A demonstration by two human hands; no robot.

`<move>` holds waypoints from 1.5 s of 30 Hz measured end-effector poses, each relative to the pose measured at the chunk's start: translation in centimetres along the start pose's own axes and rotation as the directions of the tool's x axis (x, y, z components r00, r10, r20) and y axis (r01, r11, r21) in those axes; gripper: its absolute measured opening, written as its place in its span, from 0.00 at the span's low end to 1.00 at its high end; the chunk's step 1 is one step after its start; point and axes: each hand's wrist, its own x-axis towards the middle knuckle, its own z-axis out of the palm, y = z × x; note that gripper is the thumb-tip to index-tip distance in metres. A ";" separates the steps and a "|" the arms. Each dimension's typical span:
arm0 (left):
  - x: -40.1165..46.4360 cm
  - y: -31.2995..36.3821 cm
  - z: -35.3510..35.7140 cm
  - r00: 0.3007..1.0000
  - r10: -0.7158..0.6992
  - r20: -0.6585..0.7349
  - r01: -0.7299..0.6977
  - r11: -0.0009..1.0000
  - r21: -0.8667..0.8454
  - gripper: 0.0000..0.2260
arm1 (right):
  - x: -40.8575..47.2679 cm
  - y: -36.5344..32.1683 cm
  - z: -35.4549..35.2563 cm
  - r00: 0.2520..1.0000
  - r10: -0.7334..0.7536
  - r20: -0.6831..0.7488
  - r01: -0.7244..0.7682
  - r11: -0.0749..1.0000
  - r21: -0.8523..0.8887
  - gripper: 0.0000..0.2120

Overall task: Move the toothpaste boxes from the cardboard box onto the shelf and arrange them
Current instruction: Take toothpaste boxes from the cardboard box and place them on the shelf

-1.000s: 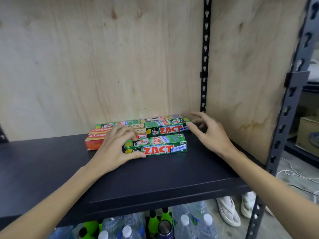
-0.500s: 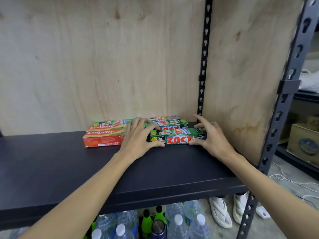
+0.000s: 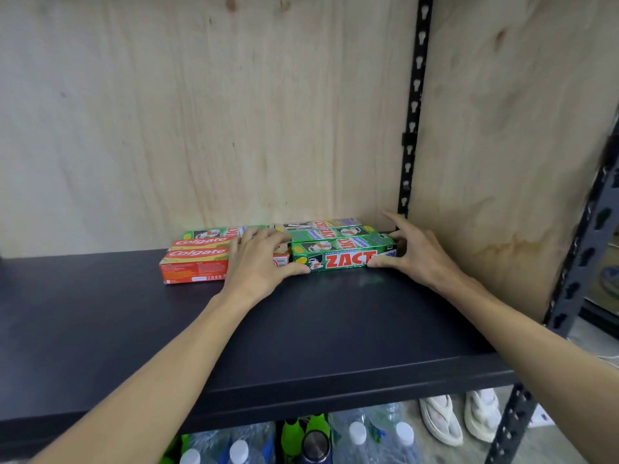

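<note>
Since half a second ago, both hands have barely shifted on the front green box, which stays pressed into the row at the back of the shelf; a second ago that box lay further forward and to the left, apart from the others.

At about 10 o'clock from the left hand, two orange Colgate boxes [image 3: 196, 259] lie flat, one behind the other, the front one showing its orange side panel with small print. Behind them lies a green box [image 3: 211, 233] against the plywood back wall [image 3: 201, 112]. The left hand [image 3: 259, 262] rests palm down over the right end of the Colgate boxes, its thumb touching the left front corner of the front ZACT box [image 3: 341, 254]. This box is glossy green with red ZACT lettering on its front face, and lies flat, lengthwise, at 12 o'clock on the black shelf [image 3: 301, 329]. Two more ZACT boxes [image 3: 331, 231] lie just behind it. The right hand [image 3: 415, 256] clamps the box's right end, thumb on the front face and fingers curled round the end, close to the side plywood panel [image 3: 502, 145].
</note>
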 end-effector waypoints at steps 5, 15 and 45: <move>-0.3 -0.2 -0.6 1.000 -0.001 0.029 0.001 1.000 -0.014 0.30 | -0.5 -0.6 0.3 1.000 0.006 0.009 -0.006 1.000 -0.026 0.54; -2.2 0.8 -2.8 0.999 -0.040 0.017 0.043 0.982 -0.184 0.33 | -2.7 -2.2 0.4 0.998 0.041 -0.039 -0.047 0.983 -0.175 0.53; -58.6 -15.0 5.1 0.706 -0.431 0.562 0.514 0.858 0.013 0.27 | -48.7 -3.3 37.3 0.840 0.185 0.510 -0.037 0.958 -0.286 0.34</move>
